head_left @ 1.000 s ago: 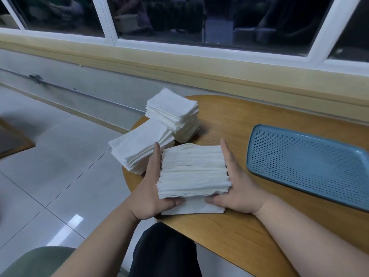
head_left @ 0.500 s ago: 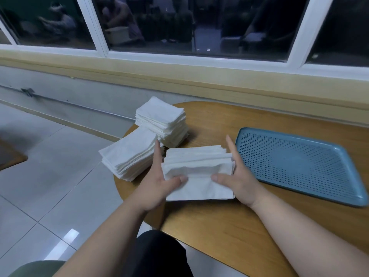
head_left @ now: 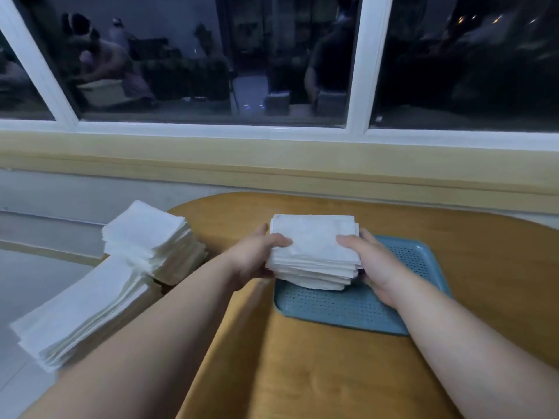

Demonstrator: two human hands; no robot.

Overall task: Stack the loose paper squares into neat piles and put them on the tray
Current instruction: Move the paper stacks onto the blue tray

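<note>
Fingers (head_left: 279,239) of both hands are curled round the pile of paper squares (head_left: 314,246): left hand (head_left: 254,255) on its left edge, right hand (head_left: 373,263) on its right, thumbs on top. The pile is over the left end of the blue tray (head_left: 332,308); touching or not, I can't tell. A second pile (head_left: 148,234) and a third pile (head_left: 87,309) sit at the left edge of the worktop (head_left: 302,373).

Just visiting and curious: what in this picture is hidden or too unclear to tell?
Head view, the only one:
1. Whether the held stack touches the tray: its front edge hides its underside.
2. Fingers of the left hand and right hand under it: covered by paper.
3. Sheet count of the near pile: blurred, partly behind the left forearm.
4. Far left corner of the tray: behind the held stack.
</note>
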